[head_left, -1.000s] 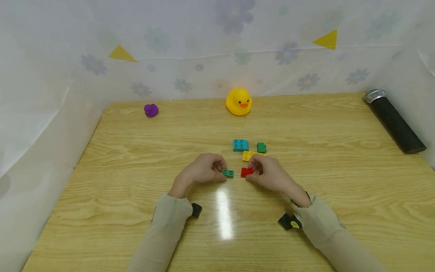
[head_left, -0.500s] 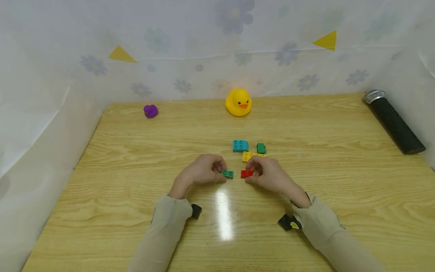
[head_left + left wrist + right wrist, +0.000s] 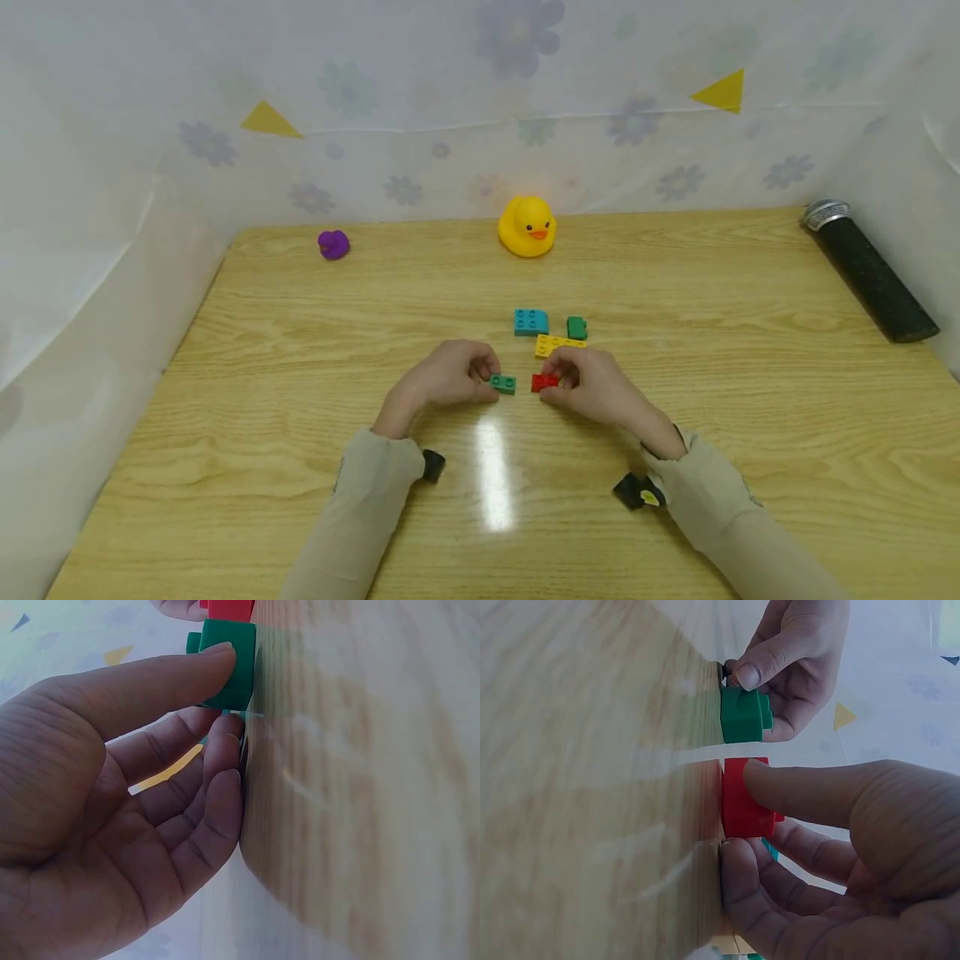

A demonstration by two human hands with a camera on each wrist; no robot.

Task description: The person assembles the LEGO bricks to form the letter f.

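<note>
My left hand (image 3: 455, 372) pinches a green two-stud toy building brick (image 3: 503, 383) between thumb and fingers. Just to its right, my right hand (image 3: 590, 382) pinches a red brick (image 3: 544, 382) of similar size. Both bricks sit studs up at the tabletop, with a small gap between them. In the left wrist view the thumb presses the near side of the green brick (image 3: 229, 664). From the right wrist, the red brick (image 3: 748, 796) shows under the thumb, its far side hidden. A yellow brick (image 3: 551, 345) lies right behind the right hand, partly covered by its fingers.
Behind the yellow brick lie a blue brick (image 3: 530, 322) and another green brick (image 3: 576, 327), tipped on its side. Farther back stand a yellow rubber duck (image 3: 527, 227) and a small purple duck (image 3: 333, 244). A black microphone-like object (image 3: 870, 271) lies at the right edge.
Since the first frame the red brick has been turned slightly in the right fingers, so its studs now face up and it lies level. The left hand and green brick hold still.
</note>
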